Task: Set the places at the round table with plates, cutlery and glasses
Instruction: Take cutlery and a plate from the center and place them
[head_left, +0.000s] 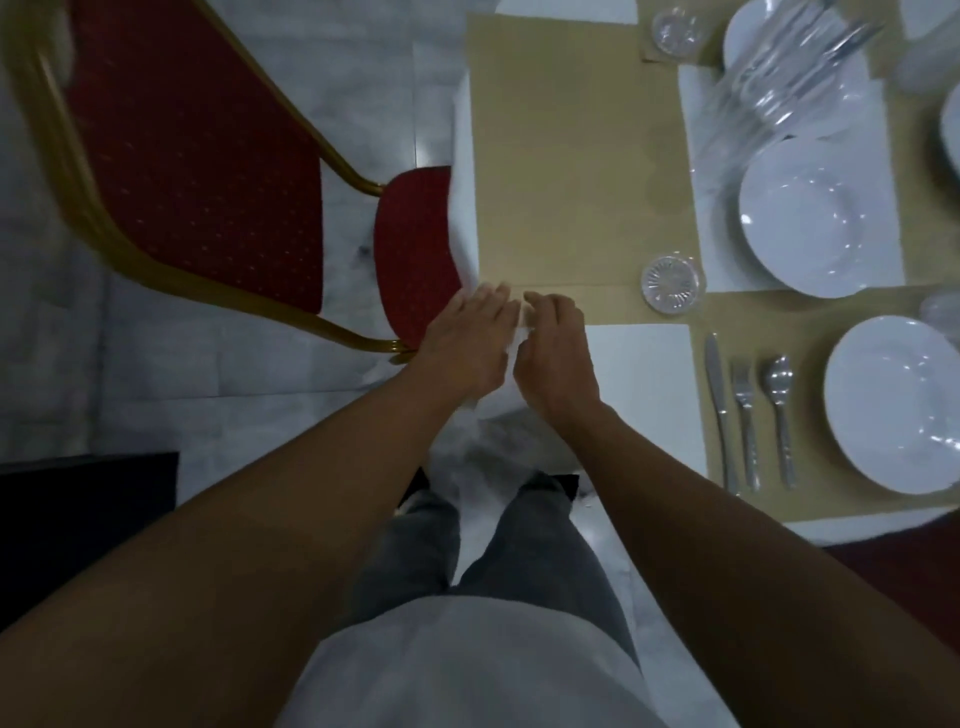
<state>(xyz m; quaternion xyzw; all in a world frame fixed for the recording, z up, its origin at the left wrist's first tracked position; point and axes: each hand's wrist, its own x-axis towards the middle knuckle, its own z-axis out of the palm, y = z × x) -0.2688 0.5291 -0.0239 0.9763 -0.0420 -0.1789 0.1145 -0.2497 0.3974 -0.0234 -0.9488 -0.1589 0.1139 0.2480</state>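
left hand (467, 348): fingers near straight, resting on the white cloth (522, 340) at the bare mat's (571, 156) near corner
right hand (553, 353): curled, apparently pinching the same fold
bare mat: straight ahead, long axis running away
plate stack (815, 218): ahead-right beyond the mat; right hand nearer
cutlery (745, 421): right, parallel, heads pointing away

Knife (718, 405), fork (746, 415), spoon (778, 410) side by side near table (571, 156) near edge, plate (893, 405) to their right, glass (671, 285) behind knife, chair (197, 166) at left edge.
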